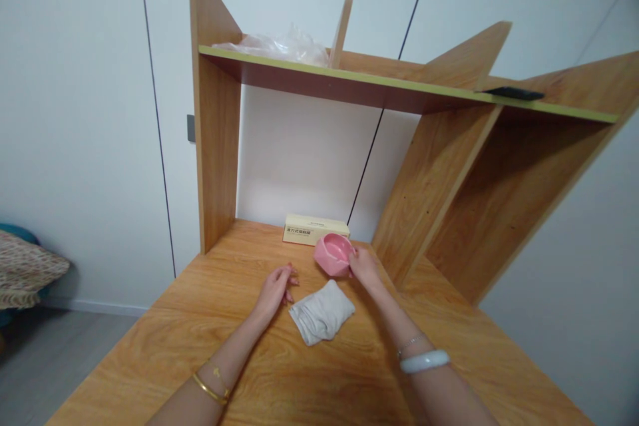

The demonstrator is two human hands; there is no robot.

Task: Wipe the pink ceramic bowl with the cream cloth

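Note:
A pink faceted bowl [330, 258] is gripped at its right side by my right hand [363, 266]. The bowl tilts a little toward me, and its inside shows. Left of it, my left hand [276, 288] is by the desk surface with its fingers loosely curved and apart, holding nothing. Between my forearms lies a folded pale grey cloth [323, 311], close to my left fingertips. Behind the bowl is a long cream box [314, 227] with dark print, its right part covered by the bowl.
The wooden desk [200, 333] carries a hutch with a shelf [349, 83] above my hands. On that shelf lie clear plastic wrapping [284, 46] and a flat black object [515, 93]. An upright wooden panel [434, 193] stands right of my right hand. A patterned cloth [30, 266] hangs at the far left.

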